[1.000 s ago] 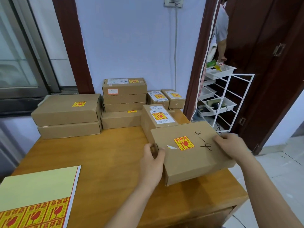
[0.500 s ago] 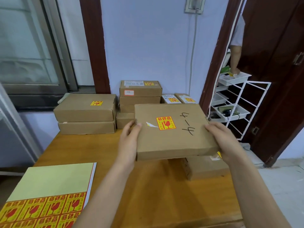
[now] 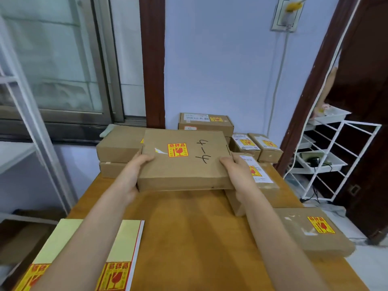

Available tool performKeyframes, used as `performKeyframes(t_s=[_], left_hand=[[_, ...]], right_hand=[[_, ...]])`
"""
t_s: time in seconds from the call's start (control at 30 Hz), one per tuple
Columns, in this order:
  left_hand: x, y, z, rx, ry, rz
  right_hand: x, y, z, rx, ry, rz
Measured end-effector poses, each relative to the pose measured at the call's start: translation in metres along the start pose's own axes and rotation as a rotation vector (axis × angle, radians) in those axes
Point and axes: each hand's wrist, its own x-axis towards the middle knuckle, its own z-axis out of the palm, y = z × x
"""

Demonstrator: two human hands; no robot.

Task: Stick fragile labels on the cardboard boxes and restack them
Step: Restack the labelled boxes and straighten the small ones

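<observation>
Across the room, table: a wooden table (image 3: 189, 238) runs from the near edge to the blue wall; its middle is bare wood between the two forearms, its right edge drops to the floor beside a white wire rack (image 3: 327, 160).
Left stack: two wide cardboard boxes (image 3: 117, 152) lie one on the other at the far left corner.
Held box: a flat cardboard box (image 3: 184, 164) marked "4-4" is lifted off the table, level, its far left corner overlapping the left stack in view; a fragile label (image 3: 177, 150) sits on its top.
Left hand: the left hand (image 3: 136, 171) grasps the box's left edge, thumb on top.
Right hand: the right hand (image 3: 237, 171) grasps its right edge, thumb on top.
Near right box: a labelled box (image 3: 310, 234) overhangs the table's right edge.
Label sheet: a sheet of fragile labels (image 3: 123, 248) lies at the near left, partly under the left arm.
Rack trays: small dark items, too blurred to name.
</observation>
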Motion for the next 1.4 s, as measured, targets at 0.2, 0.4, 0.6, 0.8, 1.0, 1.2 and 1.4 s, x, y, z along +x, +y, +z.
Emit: performKeyframes(t_s=[0.2, 0.4, 0.6, 0.8, 1.0, 1.2, 1.4], left_hand=[[0.038, 0.007, -0.031, -0.029, 0.180, 0.092], [0.068, 0.012, -0.051, -0.090, 0.330, 0.256], [0.098, 0.026, -0.068, 0.005, 0.457, 0.344], [0.101, 0.041, -0.080, -0.019, 0.522, 0.460], [0.117, 0.036, -0.094, 0.052, 0.549, 0.415], [0.141, 0.025, -0.103, 0.250, 0.496, 0.352], [0.169, 0.033, -0.107, 0.312, 0.592, 0.366]], right_hand=[[0.030, -0.003, 0.044, 0.016, -0.053, 0.021], [0.060, -0.019, 0.078, 0.015, -0.086, 0.032], [0.086, -0.034, 0.116, -0.101, -0.043, -0.067], [0.091, -0.034, 0.133, -0.041, -0.044, -0.123], [0.095, -0.025, 0.162, -0.048, -0.107, -0.073], [0.102, -0.003, 0.171, 0.000, -0.182, -0.031], [0.118, 0.003, 0.164, 0.015, -0.250, -0.086]])
